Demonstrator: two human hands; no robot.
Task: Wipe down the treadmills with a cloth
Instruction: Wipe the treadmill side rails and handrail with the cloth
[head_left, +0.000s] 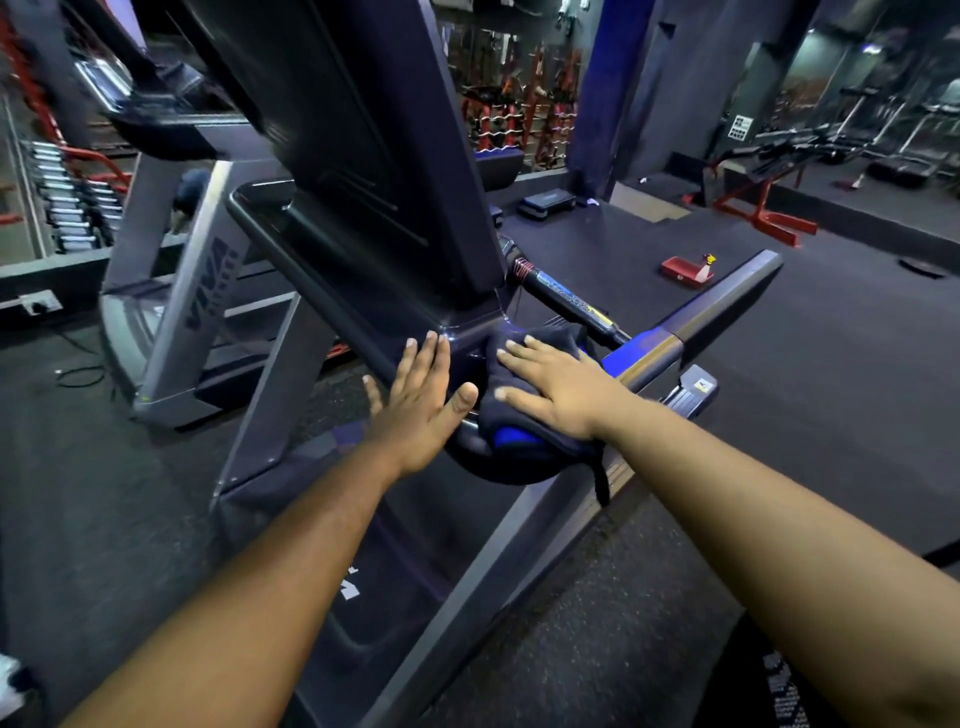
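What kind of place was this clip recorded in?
Almost certainly a gym. The person presses a cloth on a treadmill, with a second treadmill beside it, a dumbbell rack at the left, and red weight racks behind.

I look down on the near treadmill (363, 218), its console rising ahead and left of centre. My left hand (421, 410) lies flat against the console's lower corner. Just right of it, my right hand (558, 387) presses flat on the cloth (524, 415), which lies over the junction of console base and handrail (691, 327). The handrail runs away to the right; a second bar (571, 301) sits behind it, nearer the console. A second treadmill (171, 270) stands to the left, beyond the first. On the floor (805, 415), far right of the handrail, lies a small tray (683, 270) with a spray bottle (707, 266) touching it. Weight racks (519, 109) stand behind, past the console.
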